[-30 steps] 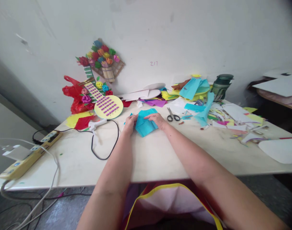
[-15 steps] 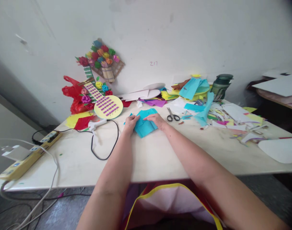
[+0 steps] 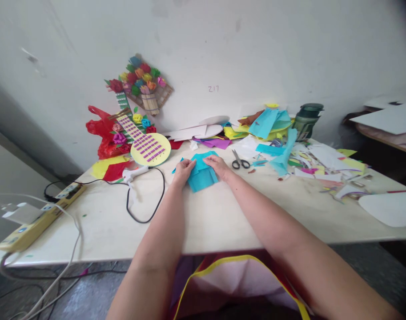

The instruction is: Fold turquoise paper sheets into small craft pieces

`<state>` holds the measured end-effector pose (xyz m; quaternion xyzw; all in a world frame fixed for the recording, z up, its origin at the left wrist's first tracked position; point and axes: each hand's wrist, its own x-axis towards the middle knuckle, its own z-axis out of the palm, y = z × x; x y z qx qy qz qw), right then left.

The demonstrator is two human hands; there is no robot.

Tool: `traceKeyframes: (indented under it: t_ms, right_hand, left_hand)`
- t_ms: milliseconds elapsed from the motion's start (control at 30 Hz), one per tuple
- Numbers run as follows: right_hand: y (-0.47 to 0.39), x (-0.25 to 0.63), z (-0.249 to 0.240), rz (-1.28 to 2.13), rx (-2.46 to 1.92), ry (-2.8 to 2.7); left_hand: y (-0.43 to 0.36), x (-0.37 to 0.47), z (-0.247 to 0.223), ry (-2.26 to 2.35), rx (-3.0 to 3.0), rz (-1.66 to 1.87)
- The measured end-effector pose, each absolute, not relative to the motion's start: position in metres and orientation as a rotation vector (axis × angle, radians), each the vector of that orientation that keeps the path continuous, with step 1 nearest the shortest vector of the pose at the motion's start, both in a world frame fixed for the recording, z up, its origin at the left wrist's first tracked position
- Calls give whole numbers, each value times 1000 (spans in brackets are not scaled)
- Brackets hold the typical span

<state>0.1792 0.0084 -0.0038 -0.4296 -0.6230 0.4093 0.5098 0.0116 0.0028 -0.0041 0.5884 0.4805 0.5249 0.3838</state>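
Head view: a pale worktop (image 3: pixel 219 222) spreads wide, with a yellow guitar-shaped piece (image 3: pixel 151 149) toward its back left. Folded blue paper (image 3: pixel 203 181) sits mid-worktop. The left hand (image 3: pixel 184 172) pinches its left side, thumb and fingers closed together; the right hand (image 3: pixel 217 166) grips its right side likewise. Black-handled scissors (image 3: pixel 239 160) lie just beside the right hand.

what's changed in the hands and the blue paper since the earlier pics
The left hand has shifted slightly right along the blue paper. The right hand, its fingers straighter before, has drawn them in at the paper's right side. A crosswise fold edge now shows more plainly. The scissors and glue gun stayed put.
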Motion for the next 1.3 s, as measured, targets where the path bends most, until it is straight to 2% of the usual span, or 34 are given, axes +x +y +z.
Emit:
traceKeyframes:
  t_ms: [133,833,1300]
  right_hand:
    - [9,178,-5,1050,-1034,-1505]
    - [5,173,-1,952,-1065,-1572]
    - [11,177,-9,1039,-1144,-1499]
  left_hand:
    - [1,12,-3,1197,1558,1288]
    - [1,15,-3,1214,1708,1262]
    - [8,8,-9,1229,1562,1373]
